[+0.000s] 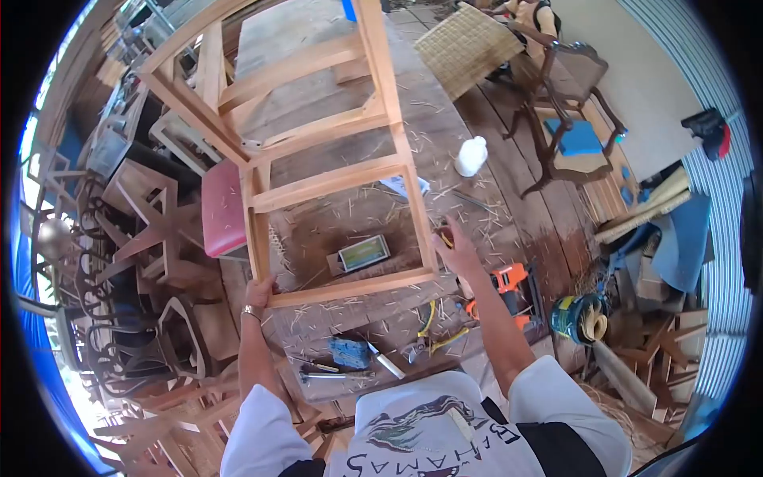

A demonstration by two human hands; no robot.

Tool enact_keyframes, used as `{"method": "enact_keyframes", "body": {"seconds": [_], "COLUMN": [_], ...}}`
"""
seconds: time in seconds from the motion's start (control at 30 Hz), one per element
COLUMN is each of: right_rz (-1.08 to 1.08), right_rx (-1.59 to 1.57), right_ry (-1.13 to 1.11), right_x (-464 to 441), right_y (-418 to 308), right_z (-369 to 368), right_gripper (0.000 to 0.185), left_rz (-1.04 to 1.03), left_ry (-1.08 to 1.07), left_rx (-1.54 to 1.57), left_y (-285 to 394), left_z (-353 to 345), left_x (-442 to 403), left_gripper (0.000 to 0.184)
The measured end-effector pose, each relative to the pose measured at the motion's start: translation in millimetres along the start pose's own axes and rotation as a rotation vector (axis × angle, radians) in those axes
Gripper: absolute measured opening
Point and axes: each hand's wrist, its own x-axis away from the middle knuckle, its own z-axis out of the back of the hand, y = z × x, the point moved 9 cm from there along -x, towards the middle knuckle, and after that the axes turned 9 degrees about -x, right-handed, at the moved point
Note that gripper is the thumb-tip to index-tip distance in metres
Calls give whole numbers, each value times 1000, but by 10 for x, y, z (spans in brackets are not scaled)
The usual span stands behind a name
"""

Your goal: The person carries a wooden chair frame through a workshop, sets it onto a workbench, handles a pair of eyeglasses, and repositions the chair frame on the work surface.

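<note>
A bare wooden chair frame (326, 181) lies on the workbench (318, 322). My left hand (259, 292) is wrapped round its near left corner, with a watch on the wrist. Beside the frame's right rail, my right hand (453, 245) has its fingers curled round a small dark and yellow object that I cannot make out. Through the frame's opening a small green box (363, 254) shows on the bench. An orange power tool (509, 278) lies right of my right forearm. Nearer me are a blue block (350, 353), a white-handled tool (386, 361) and yellow-handled pliers (429, 338).
A white bottle (471, 157) stands at the bench's right edge. Wood shavings litter the top. A pink cushioned seat (223, 208) is left of the frame. Carved chairs (568, 103) stand at the right, above a bucket (574, 319). Chair parts (119, 310) are piled at the left.
</note>
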Motion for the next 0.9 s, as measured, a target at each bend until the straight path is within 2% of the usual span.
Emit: {"method": "enact_keyframes", "body": {"seconds": [0.07, 0.1, 0.17, 0.3, 0.37, 0.47, 0.6, 0.73, 0.9], "right_rz": [-84, -40, 49, 72, -29, -155, -239, -114, -133], "right_rx": [-40, -106, -72, -21, -18, -78, -117, -70, -111], "right_ry": [-83, -127, -126, -24, -3, -45, -73, -77, -106], "right_x": [-50, -144, -136, -128, -138, -105, -23, 8, -256], "right_y": [20, 222, -108, -286, -306, -563, -989, -858, -801], "right_z": [-208, -347, -454, -389, -320, -252, -144, -103, -264], "right_gripper": [71, 66, 62, 64, 62, 60, 59, 57, 57], "left_rz": [-1, -12, -36, -66, -88, -10, 6, 110, 139], "left_ry": [27, 55, 104, 76, 97, 92, 42, 164, 208], "left_rx": [-77, -134, -250, -162, -127, -86, -127, -90, -103], "left_y": [21, 63, 170, 111, 291, 656, 860, 751, 610], "left_z": [8, 25, 60, 1, 19, 44, 87, 48, 36], "left_x": [28, 67, 120, 155, 323, 616, 881, 1237, 1140], "left_gripper": [31, 29, 27, 24, 25, 27, 26, 22, 19]}}
